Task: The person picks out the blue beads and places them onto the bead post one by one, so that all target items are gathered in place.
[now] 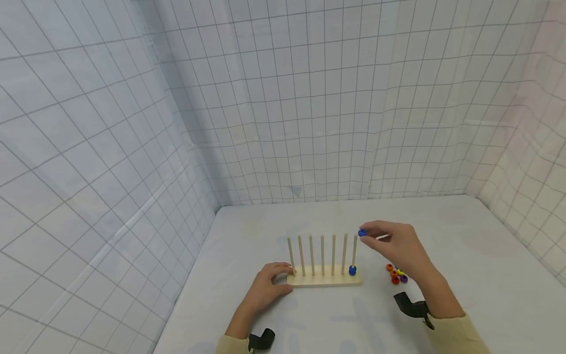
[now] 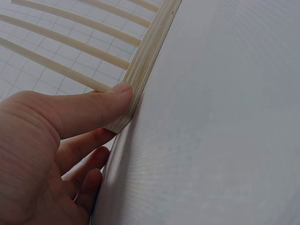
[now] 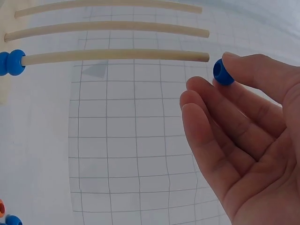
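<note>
A wooden rack [image 1: 325, 280] with a row of several upright pegs stands on the table. My left hand [image 1: 265, 287] grips its left end; in the left wrist view the thumb [image 2: 119, 93] presses the base edge, with fingers on the other side. Between thumb and index finger, my right hand [image 1: 398, 246] pinches a blue bead [image 3: 223, 72]. That bead is just off the tip of the rightmost peg [image 3: 140, 55], apart from it, its hole partly visible. Two blue beads [image 3: 16, 62] are stacked at the foot of this same peg.
A small cluster of loose beads [image 1: 395, 280], orange, red, yellow, purple and blue, lies on the table right of the rack, below the right hand. Gridded white cloth [image 1: 287, 98] walls the table at the back and sides.
</note>
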### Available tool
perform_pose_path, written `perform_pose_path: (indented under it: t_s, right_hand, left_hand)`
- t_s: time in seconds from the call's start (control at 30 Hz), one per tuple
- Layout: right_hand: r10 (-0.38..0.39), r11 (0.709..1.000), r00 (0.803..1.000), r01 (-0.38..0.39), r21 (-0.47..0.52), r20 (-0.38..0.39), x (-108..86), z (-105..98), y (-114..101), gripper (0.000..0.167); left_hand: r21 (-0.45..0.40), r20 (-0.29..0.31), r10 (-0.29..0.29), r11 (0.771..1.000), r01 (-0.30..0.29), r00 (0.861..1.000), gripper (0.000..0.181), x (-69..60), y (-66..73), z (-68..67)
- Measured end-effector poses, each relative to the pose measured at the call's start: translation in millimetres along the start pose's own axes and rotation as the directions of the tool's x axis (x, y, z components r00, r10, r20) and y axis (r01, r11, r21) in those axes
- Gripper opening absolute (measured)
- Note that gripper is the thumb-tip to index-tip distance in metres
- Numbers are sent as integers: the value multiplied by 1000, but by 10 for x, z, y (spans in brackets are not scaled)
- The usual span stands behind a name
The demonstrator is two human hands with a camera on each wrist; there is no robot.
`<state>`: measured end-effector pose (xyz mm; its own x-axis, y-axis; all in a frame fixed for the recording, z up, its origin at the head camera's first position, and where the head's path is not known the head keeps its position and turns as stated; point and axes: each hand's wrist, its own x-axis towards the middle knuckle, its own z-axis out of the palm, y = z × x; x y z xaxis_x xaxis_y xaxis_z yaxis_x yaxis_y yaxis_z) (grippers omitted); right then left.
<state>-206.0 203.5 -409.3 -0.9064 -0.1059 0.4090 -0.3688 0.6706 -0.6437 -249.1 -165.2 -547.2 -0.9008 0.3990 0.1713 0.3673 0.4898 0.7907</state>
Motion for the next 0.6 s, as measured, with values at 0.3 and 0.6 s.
perform_pose_path:
  t_s: [0.3,0.6]
  right_hand:
    - [-23,1000,1000,23,3,0,28,37,-55,22]
    - [-29,1000,1000,29,3,2,50,73,-70,23]
  left_hand:
    - [15,-9,26,1000,-26,1000,35,0,-1,6]
    - [-9,-2,27,1000,-27,1000,35,-5,-2,-3]
